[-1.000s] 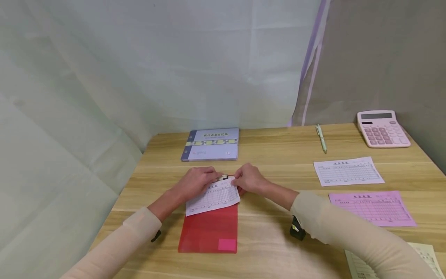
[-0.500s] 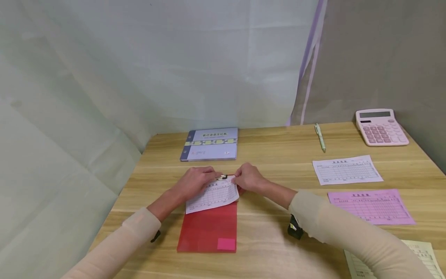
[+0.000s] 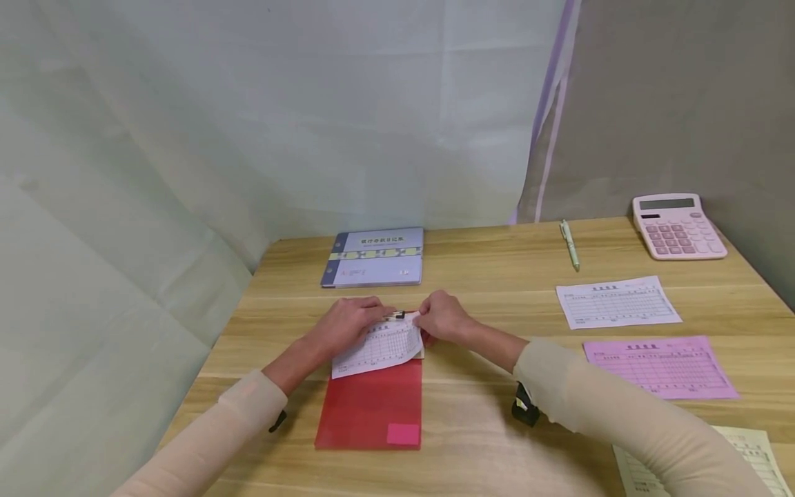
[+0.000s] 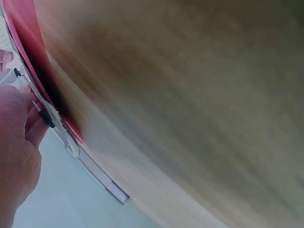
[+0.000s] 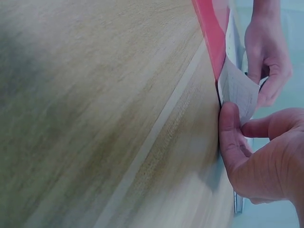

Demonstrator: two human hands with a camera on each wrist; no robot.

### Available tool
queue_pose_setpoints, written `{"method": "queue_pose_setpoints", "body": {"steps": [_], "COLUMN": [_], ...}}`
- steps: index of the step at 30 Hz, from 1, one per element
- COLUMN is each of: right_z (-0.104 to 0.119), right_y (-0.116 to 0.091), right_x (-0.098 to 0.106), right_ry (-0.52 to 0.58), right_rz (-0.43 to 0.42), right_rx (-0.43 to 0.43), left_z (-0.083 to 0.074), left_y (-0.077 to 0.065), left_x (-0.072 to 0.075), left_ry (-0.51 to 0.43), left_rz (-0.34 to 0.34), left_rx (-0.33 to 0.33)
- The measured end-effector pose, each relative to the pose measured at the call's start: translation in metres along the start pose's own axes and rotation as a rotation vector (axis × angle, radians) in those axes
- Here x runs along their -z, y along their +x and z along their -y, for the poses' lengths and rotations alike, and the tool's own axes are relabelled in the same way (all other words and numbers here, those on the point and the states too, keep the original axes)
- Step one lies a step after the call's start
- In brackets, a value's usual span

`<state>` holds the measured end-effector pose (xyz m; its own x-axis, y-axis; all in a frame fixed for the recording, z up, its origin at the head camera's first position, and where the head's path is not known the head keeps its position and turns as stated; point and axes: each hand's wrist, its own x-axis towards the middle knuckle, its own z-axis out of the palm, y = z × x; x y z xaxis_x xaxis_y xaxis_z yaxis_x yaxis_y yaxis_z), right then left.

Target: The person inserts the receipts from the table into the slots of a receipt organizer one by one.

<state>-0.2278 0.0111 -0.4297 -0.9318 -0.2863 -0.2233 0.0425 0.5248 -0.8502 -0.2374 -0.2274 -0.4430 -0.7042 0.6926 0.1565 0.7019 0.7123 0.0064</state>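
Observation:
A red clip folder (image 3: 369, 407) with a pink label lies front and centre on the table, a metal clip with black ends (image 3: 399, 315) at its far edge. My left hand (image 3: 350, 324) grips that clip; in the left wrist view its fingers are at the clip's black-tipped metal (image 4: 46, 118). Over the folder's upper part lies a white printed form (image 3: 375, 351), tilted, its right side bowed upward. My right hand (image 3: 444, 316) pinches the form's upper right corner between thumb and finger. In the right wrist view the raised paper (image 5: 240, 90) stands between both hands.
A blue-grey account book (image 3: 375, 259) lies behind the folder. To the right are a pale green pen (image 3: 569, 245), a pink calculator (image 3: 680, 228), another white form (image 3: 617, 304), and a pink form (image 3: 661, 369). A yellow form (image 3: 748, 445) is partly under the right sleeve.
The white form's right side has curled up and its lower edge has shifted slightly toward the clip, showing a pale edge beneath. Both hands have stayed almost in place.

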Motion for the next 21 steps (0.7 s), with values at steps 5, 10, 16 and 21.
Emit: {"method": "queue_pose_setpoints", "body": {"steps": [5,10,16,21], "right_z": [0.0002,0.0005,0.0046,0.0043], "right_y": [-0.0008,-0.0022,-0.0048,-0.0069], "right_x": [-0.0012,0.0005,0.0061,0.0059], "right_ry": [0.028,0.03,0.059,0.117], "right_rz": [-0.011,0.006,0.078,0.096], "right_rx": [-0.005,-0.003,-0.064,-0.132], "left_z": [-0.0014,-0.002,-0.0025,-0.0034], "left_y": [-0.0017,-0.0022,-0.0011,-0.0008], "left_x": [-0.0008,-0.0024,-0.003,-0.0034], "left_ry": [-0.003,0.004,0.008,0.027], "left_rz": [-0.001,-0.013,-0.02,-0.016], "left_rx": [0.025,0.033,0.037,0.034]}}
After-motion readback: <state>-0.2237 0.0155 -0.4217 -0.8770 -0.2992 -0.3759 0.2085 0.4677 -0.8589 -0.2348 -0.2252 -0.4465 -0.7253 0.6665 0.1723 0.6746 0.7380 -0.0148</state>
